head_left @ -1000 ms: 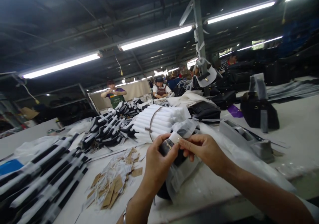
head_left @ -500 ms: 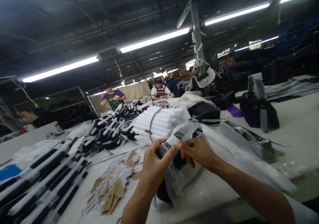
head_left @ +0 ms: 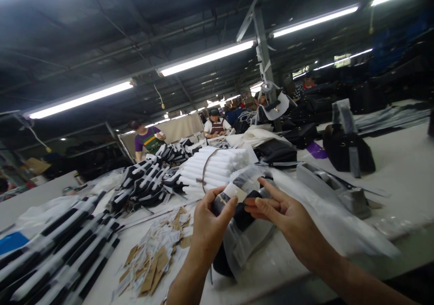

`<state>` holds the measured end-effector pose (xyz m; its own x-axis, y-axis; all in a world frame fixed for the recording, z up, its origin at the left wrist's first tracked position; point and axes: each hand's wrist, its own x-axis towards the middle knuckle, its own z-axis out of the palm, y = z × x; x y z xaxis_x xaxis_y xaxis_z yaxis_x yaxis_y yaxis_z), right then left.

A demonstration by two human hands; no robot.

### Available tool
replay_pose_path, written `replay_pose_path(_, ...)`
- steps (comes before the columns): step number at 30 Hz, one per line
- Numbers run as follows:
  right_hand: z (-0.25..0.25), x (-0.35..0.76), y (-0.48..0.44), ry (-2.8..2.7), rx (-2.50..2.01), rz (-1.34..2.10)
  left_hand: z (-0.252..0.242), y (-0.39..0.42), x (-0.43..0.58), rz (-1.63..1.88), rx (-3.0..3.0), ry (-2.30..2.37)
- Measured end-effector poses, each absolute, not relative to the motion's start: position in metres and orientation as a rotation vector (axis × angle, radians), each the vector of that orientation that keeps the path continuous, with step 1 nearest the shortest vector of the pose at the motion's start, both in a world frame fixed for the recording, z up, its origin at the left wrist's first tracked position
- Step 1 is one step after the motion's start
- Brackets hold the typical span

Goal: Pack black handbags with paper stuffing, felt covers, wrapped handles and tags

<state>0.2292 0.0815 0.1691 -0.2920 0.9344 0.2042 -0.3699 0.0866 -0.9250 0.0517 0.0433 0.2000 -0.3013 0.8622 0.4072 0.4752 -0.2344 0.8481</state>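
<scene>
A black handbag [head_left: 222, 259], partly covered by translucent wrapping [head_left: 242, 244], is on the table in front of me. My left hand [head_left: 212, 216] is closed around its dark strap, thumb on the near side. A white tag [head_left: 235, 191] with a thin pale string lies against the strap at my left fingertips. My right hand [head_left: 288, 219] is at the right of the strap, fingers stretched out and apart, with nothing gripped. Whether its fingertips touch the bag I cannot tell. Both hands hide part of the bag.
Brown and white tags with strings [head_left: 158, 255] lie left of the bag. Behind it is a tied bundle of white rolls [head_left: 212, 167]. Black-and-white wrapped straps [head_left: 64, 250] fill the left. A grey tape dispenser [head_left: 356, 203] and another black bag [head_left: 347, 151] are right. Co-workers [head_left: 147, 137] stand beyond.
My right hand has let go of the white tag and drawn back to the right, its fingers opening from a pinch. The left hand keeps its hold. A co-worker leans farther left.
</scene>
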Motion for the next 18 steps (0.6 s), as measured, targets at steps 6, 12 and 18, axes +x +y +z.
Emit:
replay_pose_path(6,0.166,0.228,0.081,-1.199,-0.638,1.444,0.201,0.043,0.052,1.591,1.556,1.677)
replay_pose_path(12,0.164,0.216,0.085,-1.271,-0.616,1.334,0.204,0.047,0.048,1.581,1.413,1.494)
replay_pose_path(18,0.165,0.206,0.095,-1.452,-0.568,0.949,0.207,0.05,0.048,1.559,1.356,1.41)
